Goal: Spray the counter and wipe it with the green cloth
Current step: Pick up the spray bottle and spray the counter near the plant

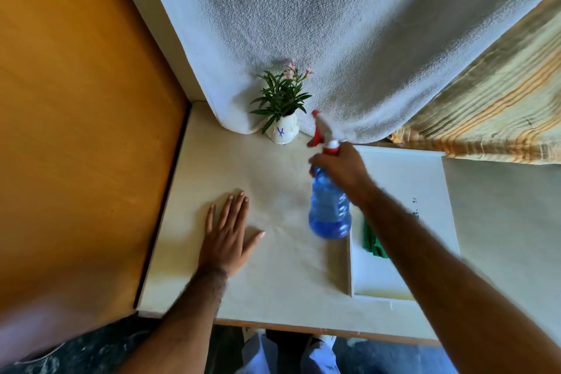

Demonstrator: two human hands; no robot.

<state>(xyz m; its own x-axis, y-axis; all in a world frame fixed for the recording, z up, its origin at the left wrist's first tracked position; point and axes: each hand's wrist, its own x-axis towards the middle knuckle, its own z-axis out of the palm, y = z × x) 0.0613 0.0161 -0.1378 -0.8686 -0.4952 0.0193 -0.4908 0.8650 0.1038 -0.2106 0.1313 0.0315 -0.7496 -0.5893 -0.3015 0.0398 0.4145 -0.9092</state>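
Observation:
My right hand (341,168) grips the neck of a blue spray bottle (329,206) with a red and white trigger head, held above the cream counter (267,279). The nozzle points toward the back left. My left hand (227,232) lies flat on the counter, fingers spread, to the left of the bottle. The green cloth (375,243) rests in a white tray (403,179) on the right, mostly hidden behind my right forearm.
A white pot with a green plant (282,112) stands at the back of the counter against a hanging white towel (318,33). An orange wooden panel (76,130) borders the left side. A striped cloth (491,106) hangs at the back right.

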